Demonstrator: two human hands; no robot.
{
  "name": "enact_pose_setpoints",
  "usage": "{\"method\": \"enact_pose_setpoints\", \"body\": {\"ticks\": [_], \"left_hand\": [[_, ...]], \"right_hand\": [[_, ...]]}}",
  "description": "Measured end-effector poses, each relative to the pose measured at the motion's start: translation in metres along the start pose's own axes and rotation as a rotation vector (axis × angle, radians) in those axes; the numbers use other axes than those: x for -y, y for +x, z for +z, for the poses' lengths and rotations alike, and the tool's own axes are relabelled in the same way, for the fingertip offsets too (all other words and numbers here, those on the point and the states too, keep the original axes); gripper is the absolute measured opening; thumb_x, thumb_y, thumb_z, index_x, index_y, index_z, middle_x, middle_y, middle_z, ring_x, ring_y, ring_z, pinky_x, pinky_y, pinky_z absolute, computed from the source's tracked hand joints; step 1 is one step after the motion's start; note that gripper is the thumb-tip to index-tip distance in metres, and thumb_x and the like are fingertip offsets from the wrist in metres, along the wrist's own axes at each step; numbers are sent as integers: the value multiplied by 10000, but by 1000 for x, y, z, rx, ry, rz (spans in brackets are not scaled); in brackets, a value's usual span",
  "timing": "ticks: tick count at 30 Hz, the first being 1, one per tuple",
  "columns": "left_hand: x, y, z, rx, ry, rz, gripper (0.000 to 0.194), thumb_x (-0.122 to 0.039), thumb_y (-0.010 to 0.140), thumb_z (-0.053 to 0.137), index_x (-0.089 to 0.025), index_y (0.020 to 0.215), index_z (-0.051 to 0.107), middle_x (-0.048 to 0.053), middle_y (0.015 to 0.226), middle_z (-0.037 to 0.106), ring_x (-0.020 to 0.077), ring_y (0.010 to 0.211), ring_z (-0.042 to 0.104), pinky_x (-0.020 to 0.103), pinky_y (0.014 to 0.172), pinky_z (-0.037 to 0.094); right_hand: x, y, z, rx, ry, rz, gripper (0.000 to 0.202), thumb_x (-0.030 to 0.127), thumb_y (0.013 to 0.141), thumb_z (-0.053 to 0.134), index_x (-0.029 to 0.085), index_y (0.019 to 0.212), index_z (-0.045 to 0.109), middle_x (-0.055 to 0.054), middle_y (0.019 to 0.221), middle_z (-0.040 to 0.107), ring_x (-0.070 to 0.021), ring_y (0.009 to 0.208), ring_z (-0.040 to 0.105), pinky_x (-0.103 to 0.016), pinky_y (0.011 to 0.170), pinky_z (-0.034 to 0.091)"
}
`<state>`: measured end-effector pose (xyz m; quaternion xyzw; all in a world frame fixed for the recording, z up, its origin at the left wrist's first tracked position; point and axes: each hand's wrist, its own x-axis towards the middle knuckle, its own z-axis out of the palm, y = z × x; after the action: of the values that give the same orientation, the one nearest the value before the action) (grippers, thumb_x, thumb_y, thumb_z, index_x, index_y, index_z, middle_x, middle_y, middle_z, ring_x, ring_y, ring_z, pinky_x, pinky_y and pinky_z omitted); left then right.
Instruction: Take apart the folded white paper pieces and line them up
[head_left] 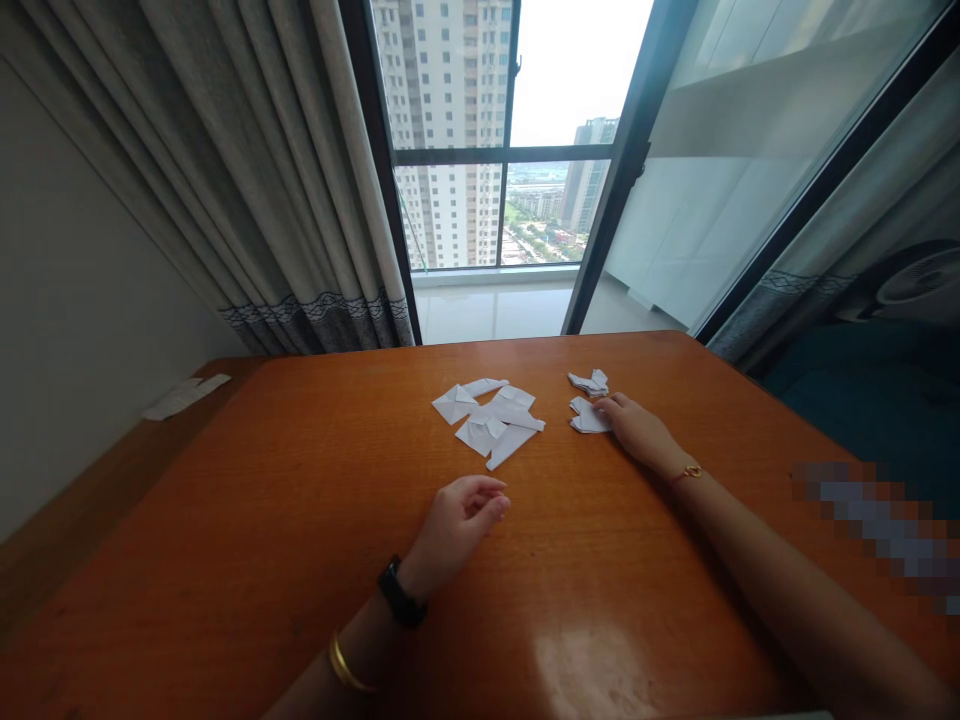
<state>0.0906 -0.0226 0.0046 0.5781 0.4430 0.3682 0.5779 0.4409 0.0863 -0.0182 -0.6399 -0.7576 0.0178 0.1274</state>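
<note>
At the near part of the wooden surface (225, 560), a gold bangle (343, 668) encircles my left forearm, with a black wristband (401, 595) beyond it. Left hand (457, 525): empty, fingers loosely curled, thumb a little apart from them, positioned just short of the paper group.

Next outward, the folded white papers (516, 443) form a loose, overlapping group near the middle of the surface. To their right and apart from them, my right hand (643, 430) reaches forward, a thin bracelet (691, 471) at its wrist. Its fingertips meet the right end of the nearer folded piece (590, 417), which lies on the surface. The hand covers the contact, so I cannot tell whether it pinches the paper or merely presses on it. Just beyond lies the farther folded piece (592, 384).

Past the far edge: grey curtain (300, 180) at left, dark-framed window at centre, tall building (442, 80) outside.

Step in hand, as I judge it: positioning of one folded piece at the right-hand location; setting down and taking up look alike from this view. Next move calls for: light fingertip pressure, folds kept closed, neighbouring piece undisturbed. The left hand is free to serve the middle group.
</note>
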Motion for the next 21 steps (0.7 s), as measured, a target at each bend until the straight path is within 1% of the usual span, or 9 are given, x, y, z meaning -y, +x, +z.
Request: {"method": "enact_pose_setpoints", "body": {"ticks": [2,4,7,10,13,15,17,19,21], "left_hand": [[-1,0,0,0,8,10,341,-399,827,637,-112,1011,633,70,792,666,175,734,637,243,582,519],[-2,-1,1,1,18,16,330,-399,834,626,-117,1005,634,68,794,668,176,737,642,241,582,520],[-2,-2,3,2,30,15,323,-402,839,617,-122,999,634,68,801,670,179,738,647,243,582,524],[-4,-4,0,9,54,22,318,-405,844,606,-129,997,639,74,813,673,188,748,653,249,586,526],[-10,-5,-8,11,123,58,302,-405,854,590,-139,982,658,81,830,681,193,758,658,252,608,522],[-23,-9,-13,2,187,99,283,-392,866,571,-147,968,669,86,846,686,190,752,657,255,620,516],[-44,-20,-16,-11,275,167,246,-362,880,547,-166,947,679,84,859,691,184,741,649,261,623,509],[-72,-40,-13,-15,400,284,179,-310,880,545,-211,906,692,60,818,694,174,716,635,274,633,503],[-101,-70,-7,48,443,438,158,-237,846,573,-284,921,703,32,788,705,175,705,636,307,671,516]], "right_hand": [[1,-3,-1,7,-10,-34,325,333,954,363,202,1102,622,-129,1143,602,-262,976,590,-348,820,457],[2,-5,-3,11,-18,-66,349,407,938,407,188,1111,617,-140,1150,594,-273,1018,574,-366,873,449],[0,-6,-4,11,-25,-103,415,480,907,459,175,1144,609,-151,1182,574,-293,1060,554,-394,910,444],[-6,-6,-5,24,-19,-114,411,475,910,459,177,1144,620,-145,1166,583,-289,1056,553,-395,917,445],[-13,-6,-6,31,-18,-101,392,458,909,471,187,1140,634,-136,1151,597,-283,1054,548,-385,922,439],[-15,-6,-6,30,-30,-90,380,444,908,477,192,1142,639,-133,1144,606,-279,1046,550,-382,923,434],[-14,-6,-7,21,-57,-83,380,435,910,469,192,1149,638,-133,1139,613,-279,1041,553,-380,916,432],[-9,-6,-8,10,-92,-75,398,451,914,449,193,1149,639,-131,1140,619,-282,1038,556,-379,901,432],[-1,-7,-11,4,-132,-47,445,512,901,442,200,1145,644,-128,1154,623,-293,1034,556,-389,882,430]]}}
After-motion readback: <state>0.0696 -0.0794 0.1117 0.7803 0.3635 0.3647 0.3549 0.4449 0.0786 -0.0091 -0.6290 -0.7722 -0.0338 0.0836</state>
